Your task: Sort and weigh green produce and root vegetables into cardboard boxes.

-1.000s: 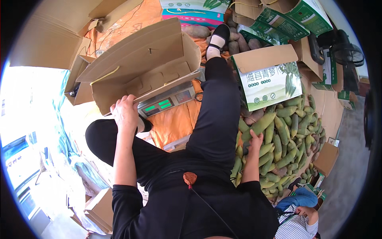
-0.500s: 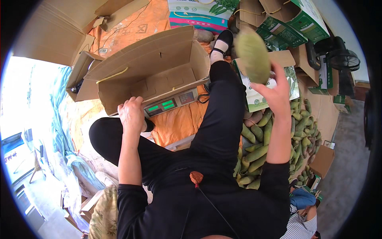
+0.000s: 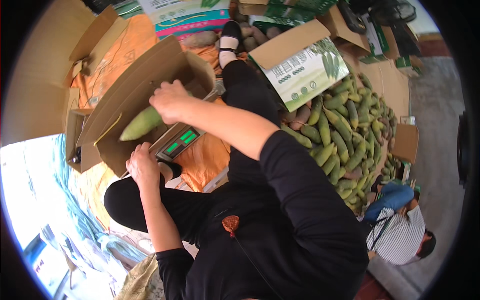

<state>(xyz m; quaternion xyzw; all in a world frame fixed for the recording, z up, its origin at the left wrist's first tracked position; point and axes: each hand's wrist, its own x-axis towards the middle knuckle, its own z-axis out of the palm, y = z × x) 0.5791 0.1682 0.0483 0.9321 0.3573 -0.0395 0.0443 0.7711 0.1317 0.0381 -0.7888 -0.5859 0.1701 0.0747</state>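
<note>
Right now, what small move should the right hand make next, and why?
Probably lower the green radish gently into the open cardboard box. The right hand holds it by one end within the box's opening, and the left hand is at the near edge, perhaps ready to steady it. Whether the radish already touches the bottom, I can't tell.

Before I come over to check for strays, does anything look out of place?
Mildly: brownish roots lie at the upper-left edge of the green radish pile in the picture, odd because their colour differs from the rest.
</note>
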